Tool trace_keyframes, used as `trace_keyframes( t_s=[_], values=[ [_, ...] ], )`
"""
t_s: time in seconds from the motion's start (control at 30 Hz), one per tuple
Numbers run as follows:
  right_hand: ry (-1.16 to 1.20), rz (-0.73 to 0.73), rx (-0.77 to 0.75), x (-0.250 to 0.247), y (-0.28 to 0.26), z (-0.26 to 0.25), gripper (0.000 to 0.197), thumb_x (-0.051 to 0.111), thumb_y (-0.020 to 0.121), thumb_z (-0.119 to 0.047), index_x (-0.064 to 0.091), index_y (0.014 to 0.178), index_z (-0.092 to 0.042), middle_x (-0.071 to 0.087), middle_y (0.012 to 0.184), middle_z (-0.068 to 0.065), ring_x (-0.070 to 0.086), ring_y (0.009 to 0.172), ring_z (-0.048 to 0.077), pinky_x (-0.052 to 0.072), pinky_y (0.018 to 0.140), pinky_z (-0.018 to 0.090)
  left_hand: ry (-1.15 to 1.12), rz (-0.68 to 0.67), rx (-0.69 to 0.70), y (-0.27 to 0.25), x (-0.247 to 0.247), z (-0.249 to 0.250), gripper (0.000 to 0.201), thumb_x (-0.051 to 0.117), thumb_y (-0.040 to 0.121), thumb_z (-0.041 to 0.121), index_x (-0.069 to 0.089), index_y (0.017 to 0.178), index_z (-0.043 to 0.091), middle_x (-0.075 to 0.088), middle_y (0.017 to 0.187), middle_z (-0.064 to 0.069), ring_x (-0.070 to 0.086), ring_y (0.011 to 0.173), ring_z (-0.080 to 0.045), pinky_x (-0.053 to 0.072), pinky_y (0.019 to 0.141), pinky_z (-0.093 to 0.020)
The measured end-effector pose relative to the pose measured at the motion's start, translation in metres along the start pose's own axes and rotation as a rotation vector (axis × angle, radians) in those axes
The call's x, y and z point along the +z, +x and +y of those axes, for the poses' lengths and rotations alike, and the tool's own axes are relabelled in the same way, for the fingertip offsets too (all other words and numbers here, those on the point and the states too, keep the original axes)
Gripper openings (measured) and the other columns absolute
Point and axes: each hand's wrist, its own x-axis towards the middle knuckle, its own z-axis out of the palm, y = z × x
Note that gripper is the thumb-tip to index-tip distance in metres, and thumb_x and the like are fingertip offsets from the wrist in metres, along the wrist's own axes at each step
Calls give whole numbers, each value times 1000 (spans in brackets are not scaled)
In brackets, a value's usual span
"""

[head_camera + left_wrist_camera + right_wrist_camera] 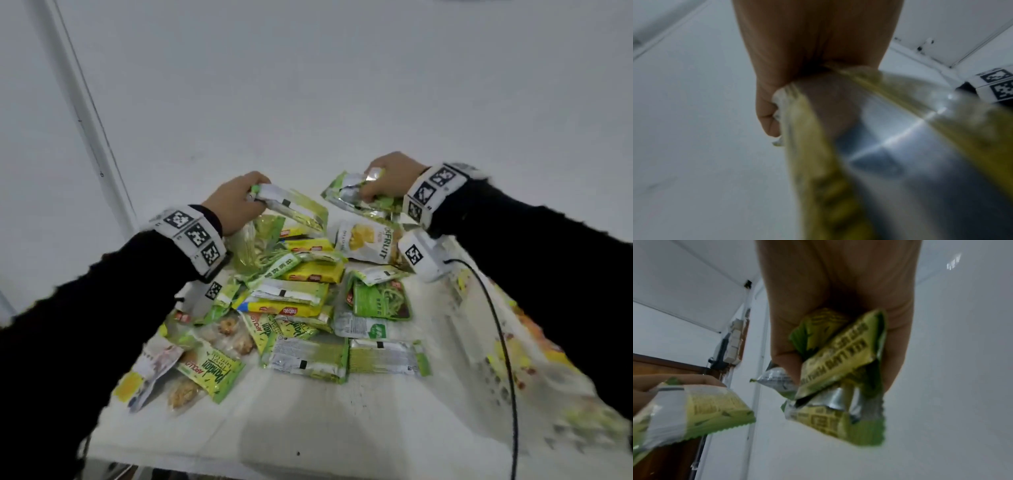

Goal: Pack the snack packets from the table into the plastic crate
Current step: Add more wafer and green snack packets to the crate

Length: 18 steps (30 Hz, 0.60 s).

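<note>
White table [342, 428]: left hand [233, 202] grips green packet [294, 209]; right hand [394, 174] grips packets [356, 198].

A pale grey-white floor [342, 85] fills the upper half of the head view, evenly lit and without hard shadows. A light rail or trim strip [92, 113] runs diagonally down the upper left of that frame. The surface [308, 428] wears a white cloth, patterned at the right edge. At the left of the right wrist view stand a brown wooden door [663, 363] and white wall switches [733, 344].
</note>
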Motion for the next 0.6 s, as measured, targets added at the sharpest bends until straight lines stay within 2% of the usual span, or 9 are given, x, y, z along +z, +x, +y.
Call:
trace_keyframes(
  t_s=[0.07, 0.13, 0.23, 0.3, 0.37, 0.4, 0.47, 0.53, 0.6],
  values=[
    [-47, 35, -28, -36, -12, 5, 50, 77, 69, -30, 64, 108, -2, 62, 116, 13, 57, 103, 26, 45, 89, 33, -42, 50, 70, 7, -4, 31, 33, 47, 90, 6, 47, 123, 8, 48, 96, -6, 43, 82, -19, 29, 58, -28],
    [-129, 44, -27, -69, -30, 18, 47, 76, 71, -29, 64, 107, -2, 63, 113, 16, 56, 94, 26, 46, 90, 38, -112, 94, 128, 14, 2, 64, 32, 47, 90, 7, 47, 122, 10, 48, 95, -5, 44, 83, -18, 29, 59, -27],
    [-259, 5, 47, -109, -59, 53, 40, 75, 71, -28, 66, 105, -7, 64, 110, 13, 54, 85, 23, 48, 84, 35, -224, 80, 202, 22, 29, 118, 31, 48, 89, 8, 48, 120, 9, 48, 96, -4, 44, 86, -17, 27, 58, -27],
    [-351, -52, 115, -125, -80, 84, 38, 76, 70, -26, 66, 103, -9, 64, 107, 11, 55, 84, 23, 48, 78, 32, -290, 13, 238, 24, 55, 157, 22, 49, 89, 9, 49, 112, 12, 48, 92, -3, 44, 86, -17, 31, 57, -25],
    [-419, -136, 184, -134, -102, 116, 37, 76, 71, -24, 64, 101, -7, 62, 103, 7, 54, 83, 21, 45, 67, 28, -308, -72, 261, 22, 83, 196, 14, 49, 90, 11, 45, 102, 17, 48, 84, 0, 44, 84, -17, 33, 55, -12],
    [-446, -181, 209, -136, -112, 131, 35, 76, 71, -23, 61, 99, -6, 59, 100, 5, 52, 81, 19, 42, 63, 27, -290, -117, 273, 21, 96, 214, 13, 49, 90, 13, 44, 101, 17, 47, 81, 1, 44, 84, -17, 32, 53, -9],
    [-465, -280, 253, -137, -130, 161, 36, 76, 71, -24, 58, 98, -9, 57, 93, 3, 51, 71, 16, 41, 59, 25, -236, -213, 294, 17, 120, 250, 17, 49, 90, 15, 47, 107, 14, 49, 88, -2, 44, 86, -18, 35, 58, -17],
    [-443, -424, 287, -135, -144, 189, 48, 77, 67, -25, 62, 106, -2, 62, 88, 7, 53, 67, 17, 44, 62, 26, -165, -304, 293, 16, 142, 281, 29, 50, 90, 17, 48, 118, 7, 49, 97, -5, 47, 90, -21, 34, 61, -26],
    [-414, -525, 289, -132, -152, 215, 59, 78, 58, -29, 63, 109, -2, 67, 104, 15, 55, 76, 18, 48, 69, 30, -91, -360, 285, 15, 160, 306, 32, 50, 90, 16, 49, 120, 4, 50, 101, -9, 52, 101, -27, 34, 67, -25]
  ],
)
